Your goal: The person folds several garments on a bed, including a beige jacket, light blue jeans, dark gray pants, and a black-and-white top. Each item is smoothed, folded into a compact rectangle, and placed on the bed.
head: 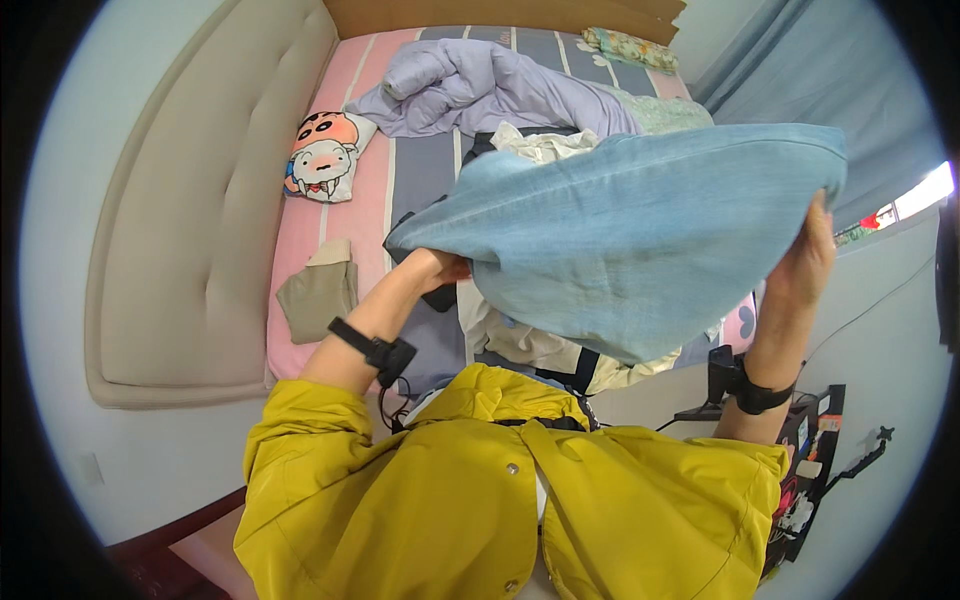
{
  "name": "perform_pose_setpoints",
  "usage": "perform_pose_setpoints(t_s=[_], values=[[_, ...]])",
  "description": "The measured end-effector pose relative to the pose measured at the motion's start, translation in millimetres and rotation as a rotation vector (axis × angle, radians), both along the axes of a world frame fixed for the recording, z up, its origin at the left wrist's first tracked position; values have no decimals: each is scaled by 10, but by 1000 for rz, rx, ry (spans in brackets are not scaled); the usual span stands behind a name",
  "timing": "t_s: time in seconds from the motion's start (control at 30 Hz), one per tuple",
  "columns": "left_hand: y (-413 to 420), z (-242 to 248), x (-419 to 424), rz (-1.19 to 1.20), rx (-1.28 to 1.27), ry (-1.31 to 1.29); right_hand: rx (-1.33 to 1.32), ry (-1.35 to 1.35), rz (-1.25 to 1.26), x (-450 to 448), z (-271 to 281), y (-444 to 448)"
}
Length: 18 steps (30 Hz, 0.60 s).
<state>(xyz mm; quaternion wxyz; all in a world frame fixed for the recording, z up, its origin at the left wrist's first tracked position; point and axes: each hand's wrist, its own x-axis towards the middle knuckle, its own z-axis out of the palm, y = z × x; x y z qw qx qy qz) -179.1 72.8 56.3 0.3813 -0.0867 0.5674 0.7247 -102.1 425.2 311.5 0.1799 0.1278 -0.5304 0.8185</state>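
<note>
A light-blue denim garment [630, 225] is stretched out in the air between my hands, above the bed. My left hand [442, 268] grips its lower left edge, with the fingers partly hidden behind the cloth. At the far right end, my right hand [810, 244] holds the cloth, its fingers mostly out of sight behind it. Beneath the denim lie cream and dark clothes [517, 334] in a loose pile. A white crumpled garment [544, 144] shows beyond its upper edge. On the left of the bed rests a folded olive-green garment [319, 300] with a beige band.
A bed with a pink and grey striped sheet [360, 217] spans the view. On it are a cartoon pillow [326, 157], a lilac quilt [480, 86] and a rolled patterned cloth [630, 49]. A padded headboard [180, 225] stands left; a cluttered black shelf [814, 465] is at lower right.
</note>
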Motion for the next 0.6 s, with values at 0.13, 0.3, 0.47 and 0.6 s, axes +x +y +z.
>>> perform_pose_setpoints(t_s=[0.13, 0.3, 0.47, 0.6], values=[[-250, 61, 218, -425, -485, 25, 28, -153, -55, 11, -408, -236], [-19, 495, 234, -113, 415, -179, 676, -223, 450, 68, -783, -979], [231, 649, 273, -86, 51, 112, 1058, 206, 641, 225, -1236, -1693], [119, 771, 325, -85, 37, 179, 1075, 255, 705, 299, -1362, -1654]])
